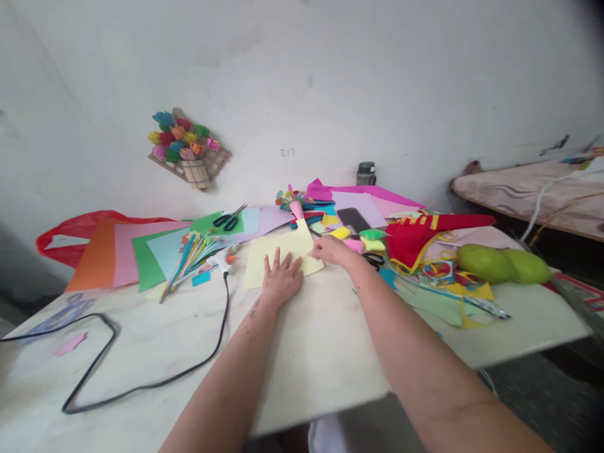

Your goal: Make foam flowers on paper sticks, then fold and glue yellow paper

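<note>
My left hand [283, 277] lies flat with fingers spread on a pale yellow sheet of paper [257, 258], pressing it to the table. At the sheet's right side, my right hand [330, 250] is closed in a pinch, its fingertips touching the paper. What it holds, if anything, is too small to make out; a short dark strip shows just above its fingers. The sheet's upper right part rises as a narrow strip towards a pink paper cone [296, 209]. Left of the sheet lies a white glue gun [221, 259] with a black cord.
Coloured papers [125, 251] and scissors [229, 219] lie at the back left. Rightward are a phone [353, 219], highlighters [340, 233], red cloth [410, 242], green fruits [486, 263] and a cutter [491, 307]. The cord [155, 382] loops across the table's left; a bottle [366, 173] stands behind.
</note>
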A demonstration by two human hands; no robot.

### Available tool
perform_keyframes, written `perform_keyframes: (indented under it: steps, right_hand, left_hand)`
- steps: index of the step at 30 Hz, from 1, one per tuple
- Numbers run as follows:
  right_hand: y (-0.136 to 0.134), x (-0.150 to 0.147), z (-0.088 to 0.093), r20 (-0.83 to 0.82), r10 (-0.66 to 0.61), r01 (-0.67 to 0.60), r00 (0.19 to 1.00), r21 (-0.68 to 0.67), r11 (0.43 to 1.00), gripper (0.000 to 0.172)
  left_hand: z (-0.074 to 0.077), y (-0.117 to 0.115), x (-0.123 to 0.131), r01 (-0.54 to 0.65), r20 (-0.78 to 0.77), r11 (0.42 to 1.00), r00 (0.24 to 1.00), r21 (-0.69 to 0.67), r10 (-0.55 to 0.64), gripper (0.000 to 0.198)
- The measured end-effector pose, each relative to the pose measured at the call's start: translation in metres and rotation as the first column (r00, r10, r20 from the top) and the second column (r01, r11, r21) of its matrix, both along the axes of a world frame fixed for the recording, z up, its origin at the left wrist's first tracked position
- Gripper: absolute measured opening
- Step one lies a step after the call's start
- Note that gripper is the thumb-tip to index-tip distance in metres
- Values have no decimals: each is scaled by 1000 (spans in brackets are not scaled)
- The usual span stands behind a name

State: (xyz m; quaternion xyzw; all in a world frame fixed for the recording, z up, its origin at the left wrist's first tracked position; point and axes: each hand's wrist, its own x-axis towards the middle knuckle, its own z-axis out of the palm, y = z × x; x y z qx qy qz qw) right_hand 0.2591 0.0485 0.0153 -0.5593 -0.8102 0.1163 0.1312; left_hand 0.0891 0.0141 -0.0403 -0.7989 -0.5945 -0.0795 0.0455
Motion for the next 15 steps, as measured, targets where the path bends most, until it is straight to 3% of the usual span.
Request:
perform_keyframes:
  steps: [4,9,15]
  right_hand:
    - [1,3,1,20,69,-67,997,-73,995,19]
    - [3,20,-16,-131,225,-244,965,-148,958,20]
    - [-1,22,-27,-145,209,-223,967,-87,971,15]
  left_hand:
    - [0,-1,0,4,-1,1000,1000,9,-4,51]
    - [1,-1,1,-8,-7,1000,1000,5,8,51]
    - [1,-2,1,3,13,1000,1000,19,-3,50]
